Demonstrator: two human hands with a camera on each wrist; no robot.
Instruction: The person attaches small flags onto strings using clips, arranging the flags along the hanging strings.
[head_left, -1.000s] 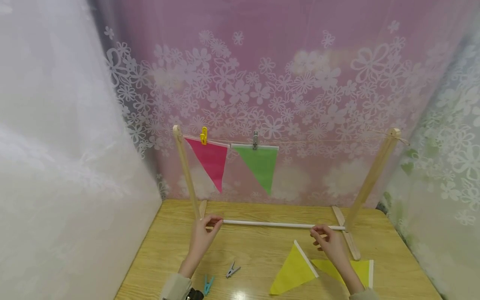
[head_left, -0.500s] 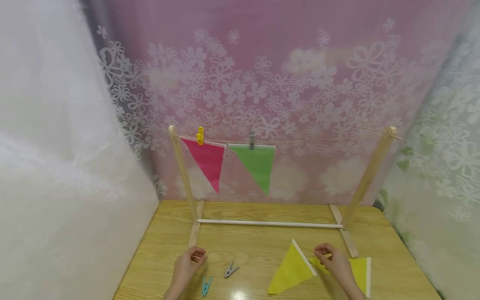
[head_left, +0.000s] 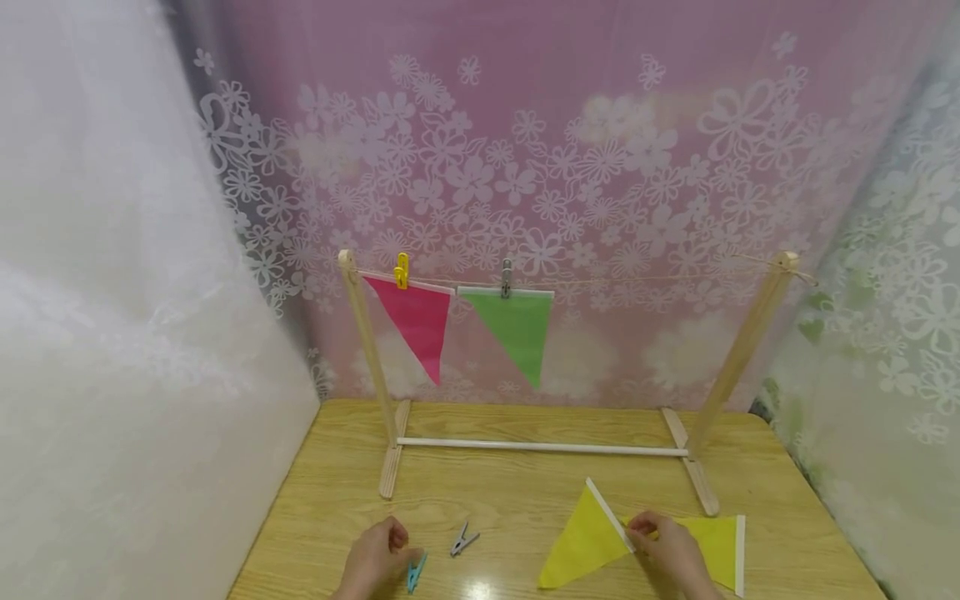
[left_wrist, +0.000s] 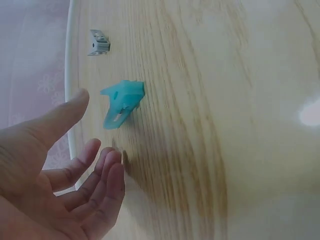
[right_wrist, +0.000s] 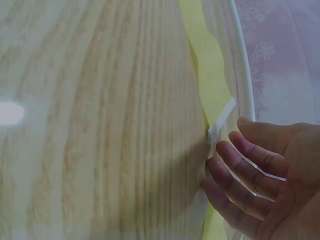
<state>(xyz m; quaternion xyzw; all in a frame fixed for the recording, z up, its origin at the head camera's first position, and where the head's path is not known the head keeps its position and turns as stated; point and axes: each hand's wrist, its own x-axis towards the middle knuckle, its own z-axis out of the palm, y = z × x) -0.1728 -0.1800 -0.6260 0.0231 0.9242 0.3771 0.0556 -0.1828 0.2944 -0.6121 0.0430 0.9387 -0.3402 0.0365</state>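
In the head view the left hand [head_left: 375, 557] is beside a teal clothespin [head_left: 416, 573]; the left wrist view shows a gap between its parted thumb and fingers and the teal clothespin [left_wrist: 125, 100]. At the white edge of a yellow triangular flag [head_left: 585, 542] is the right hand [head_left: 667, 550], above a second yellow flag [head_left: 722, 550]. From the right wrist, the hand [right_wrist: 260, 175] has its thumb and fingers apart near the end of the white strip [right_wrist: 222, 120], with nothing gripped. A grey clothespin [head_left: 463, 540] lies between the hands.
Behind stands a wooden frame with left post [head_left: 369, 358], right post [head_left: 742, 358] and a white bar [head_left: 540, 447] low between them. On its string [head_left: 637, 280] hang a pink flag [head_left: 420, 321] under a yellow clip [head_left: 402, 272] and a green flag [head_left: 517, 325] under a grey clip [head_left: 506, 279].
Both hands have come off the white bar and moved toward the front of the table, the left to the teal clothespin, the right to the yellow flag's edge.
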